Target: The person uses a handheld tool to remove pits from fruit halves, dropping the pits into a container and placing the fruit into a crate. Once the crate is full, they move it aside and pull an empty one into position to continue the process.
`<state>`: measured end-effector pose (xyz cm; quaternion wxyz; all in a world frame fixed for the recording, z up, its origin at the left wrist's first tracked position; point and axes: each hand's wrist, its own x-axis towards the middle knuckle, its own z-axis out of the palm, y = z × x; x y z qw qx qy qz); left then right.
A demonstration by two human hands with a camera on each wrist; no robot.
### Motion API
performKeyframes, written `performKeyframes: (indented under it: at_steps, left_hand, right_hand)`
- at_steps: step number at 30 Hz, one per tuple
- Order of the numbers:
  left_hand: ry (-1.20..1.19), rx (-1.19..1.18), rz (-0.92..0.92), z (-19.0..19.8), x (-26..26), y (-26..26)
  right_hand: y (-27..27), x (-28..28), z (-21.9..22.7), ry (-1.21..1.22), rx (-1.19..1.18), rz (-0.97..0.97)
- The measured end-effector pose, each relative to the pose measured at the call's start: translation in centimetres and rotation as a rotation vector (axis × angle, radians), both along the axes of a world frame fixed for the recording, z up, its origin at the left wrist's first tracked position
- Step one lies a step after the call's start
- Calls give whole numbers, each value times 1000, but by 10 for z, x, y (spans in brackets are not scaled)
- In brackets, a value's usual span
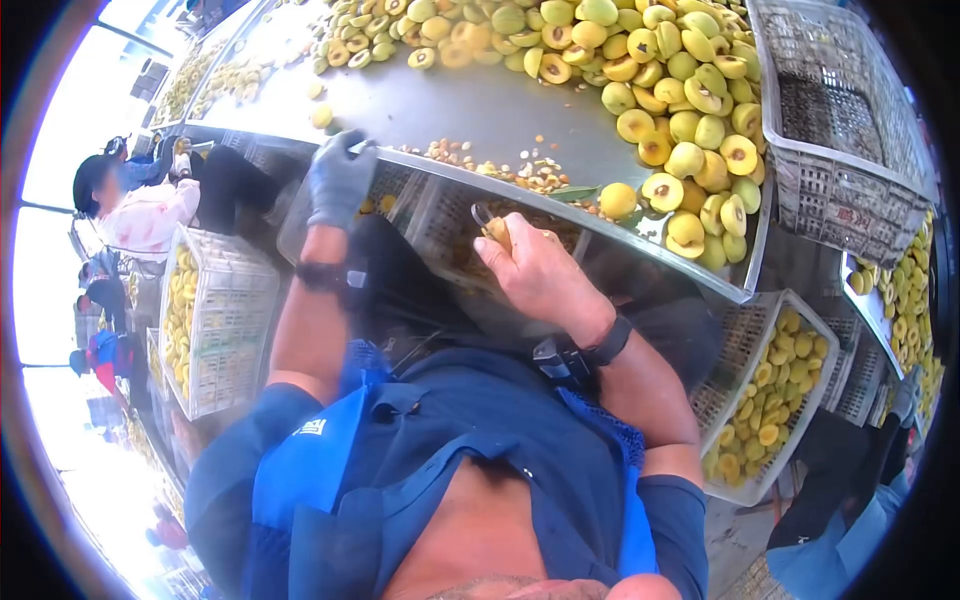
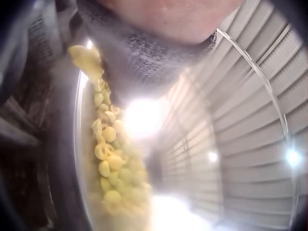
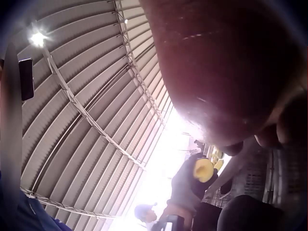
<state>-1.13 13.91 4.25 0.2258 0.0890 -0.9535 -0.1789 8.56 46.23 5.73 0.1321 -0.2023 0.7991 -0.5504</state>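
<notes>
My left hand (image 1: 342, 185), in a grey glove, is at the left part of the metal table's front edge (image 1: 450, 172). In the right wrist view this gloved hand (image 3: 185, 187) grips a yellow fruit half (image 3: 203, 170) with a hollow in its cut face. The left wrist view shows yellow fruit (image 2: 87, 60) at the glove (image 2: 144, 62). My bare right hand (image 1: 540, 272) has its fingers curled round the handle of a small tool (image 1: 480, 214) with a curved metal end, just in front of the table edge. The right wrist view hides that tool behind the hand (image 3: 216, 72).
Halved yellow-green fruit (image 1: 690, 130) is heaped along the table's back and right. Pits and scraps (image 1: 530, 172) lie near the front edge. Crates stand at the right (image 1: 850, 165), lower right (image 1: 765, 400) and left (image 1: 225, 330). Another person (image 1: 150, 215) sits at the left.
</notes>
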Motion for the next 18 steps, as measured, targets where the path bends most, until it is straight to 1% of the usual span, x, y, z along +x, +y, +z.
performKeyframes:
  at_steps: [2, 4, 6, 8, 9, 11, 12, 14, 15, 16, 17, 18]
  left_hand:
    - [38, 42, -310, -1, -8, 58]
    - [-82, 139, -574, -9, -18, 127]
    - [-319, 90, -784, -1, -21, 189]
    - [-364, 2, -843, -1, -20, 244]
    - [-365, 2, -854, -5, -24, 263]
    - [-484, -227, -1057, -9, -31, 289]
    - [-487, -231, -1067, -9, -34, 295]
    - [-600, -340, -1089, -7, -39, 305]
    - [-545, -314, -1096, -13, -44, 300]
    - [-545, -319, -1096, -16, -47, 290]
    - [-578, 63, -1035, -18, -50, 274]
    - [-589, 438, -943, -9, -51, 256]
  right_hand:
    - [1, 4, 12, 49, -111, -76]
    - [2, 3, 18, 71, -133, -125]
    - [5, 4, 22, 86, -154, -176]
    - [9, 4, 23, 124, -191, -245]
    - [10, 4, 21, 123, -190, -256]
    - [12, 2, 19, 277, -302, -332]
    - [17, 2, 22, 276, -303, -343]
    - [26, 3, 32, 124, -268, -297]
    - [29, 2, 34, 126, -271, -303]
    - [31, 2, 35, 102, -273, -311]
    - [31, 2, 36, 80, -279, -314]
    - [32, 1, 36, 89, -289, -301]
